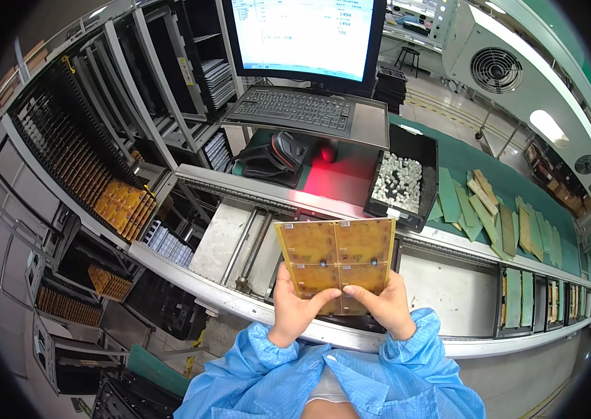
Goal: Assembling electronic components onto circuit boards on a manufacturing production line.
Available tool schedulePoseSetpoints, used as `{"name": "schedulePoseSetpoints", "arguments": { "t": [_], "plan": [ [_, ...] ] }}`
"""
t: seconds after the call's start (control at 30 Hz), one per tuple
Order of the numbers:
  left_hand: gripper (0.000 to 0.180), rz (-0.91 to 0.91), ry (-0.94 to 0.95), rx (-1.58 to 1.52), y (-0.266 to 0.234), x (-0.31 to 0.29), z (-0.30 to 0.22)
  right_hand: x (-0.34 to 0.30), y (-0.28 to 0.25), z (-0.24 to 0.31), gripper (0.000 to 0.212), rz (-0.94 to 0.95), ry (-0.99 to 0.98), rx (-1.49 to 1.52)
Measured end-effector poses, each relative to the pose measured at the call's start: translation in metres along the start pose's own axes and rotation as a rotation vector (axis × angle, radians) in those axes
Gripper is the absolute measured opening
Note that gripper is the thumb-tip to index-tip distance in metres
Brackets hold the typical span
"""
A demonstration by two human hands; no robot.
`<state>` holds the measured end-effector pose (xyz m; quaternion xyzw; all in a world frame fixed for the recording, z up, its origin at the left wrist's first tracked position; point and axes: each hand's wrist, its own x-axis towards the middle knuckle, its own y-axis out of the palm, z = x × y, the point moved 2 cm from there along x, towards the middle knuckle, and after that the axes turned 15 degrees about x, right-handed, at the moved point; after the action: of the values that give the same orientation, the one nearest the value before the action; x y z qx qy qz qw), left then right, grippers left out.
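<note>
Both hands hold up one amber circuit board panel (337,244), split by a cross of lines into smaller sections, with small dark parts near its middle. My left hand (297,307) grips its lower left edge, thumb flat on the face. On the lower right, my right hand (383,304) grips it the same way, and the two thumb tips lie close together. The fingers behind the panel are hidden. Beneath it runs a conveyor rail, partly covered by the panel. Red light from a barcode scanner (287,149) falls on the surface just beyond.
A black bin (429,183) of small white parts stands right of the scanner. Beyond it lie green and tan board strips (480,206). A keyboard (292,108) sits on a shelf under a monitor (302,35). At left, a rack (79,160) holds many amber panels.
</note>
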<state>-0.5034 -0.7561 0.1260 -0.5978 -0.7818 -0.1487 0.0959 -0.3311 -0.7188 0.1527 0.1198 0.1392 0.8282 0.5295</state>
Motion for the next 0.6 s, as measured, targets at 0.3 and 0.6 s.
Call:
{"name": "schedulePoseSetpoints", "arguments": {
  "t": [0.3,0.6],
  "plan": [
    [0.049,0.010,-0.026,0.015,-0.004,0.004,0.000,0.008,-0.005,-0.016,0.042,-0.073,-0.090,0.032],
    [0.047,-0.010,-0.016,0.048,-0.005,0.007,-0.003,0.011,0.003,-0.015,0.050,-0.098,-0.224,0.032]
  ]
}}
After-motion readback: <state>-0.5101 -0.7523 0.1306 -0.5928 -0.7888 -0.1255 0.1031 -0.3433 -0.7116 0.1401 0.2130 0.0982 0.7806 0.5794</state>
